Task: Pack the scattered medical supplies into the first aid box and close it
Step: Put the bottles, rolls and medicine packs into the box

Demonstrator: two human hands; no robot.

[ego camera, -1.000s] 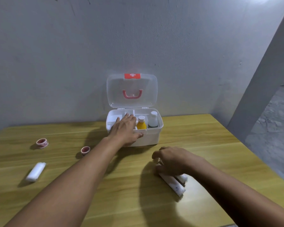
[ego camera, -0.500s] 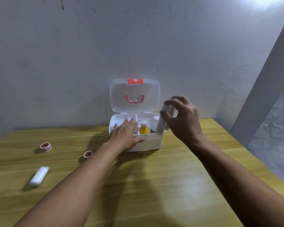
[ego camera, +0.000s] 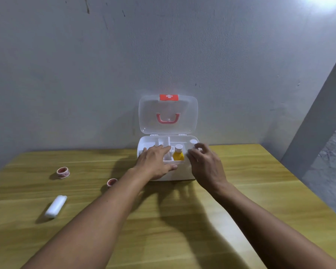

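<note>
The white first aid box (ego camera: 181, 170) stands open at the table's back, its clear lid (ego camera: 168, 115) upright against the wall. Inside it are a yellow bottle (ego camera: 178, 154) and a white-capped bottle (ego camera: 193, 141). My left hand (ego camera: 155, 162) grips the box's front left, fingers over the rim and thumb on the front wall. My right hand (ego camera: 206, 164) reaches into the right compartment with curled fingers; whatever they hold is hidden. On the table to the left lie two red-and-white tape rolls (ego camera: 63, 172) (ego camera: 111, 182) and a white bandage roll (ego camera: 56, 206).
The wooden table (ego camera: 182, 230) runs to a right edge with grey floor (ego camera: 330, 171) beyond it. A grey wall stands right behind the box. A grey pillar (ego camera: 318, 117) rises at the right.
My right hand picked up white rolls from the table in front of me, carried them upright to the box and has now dropped into the right compartment. My left hand stayed on the box.
</note>
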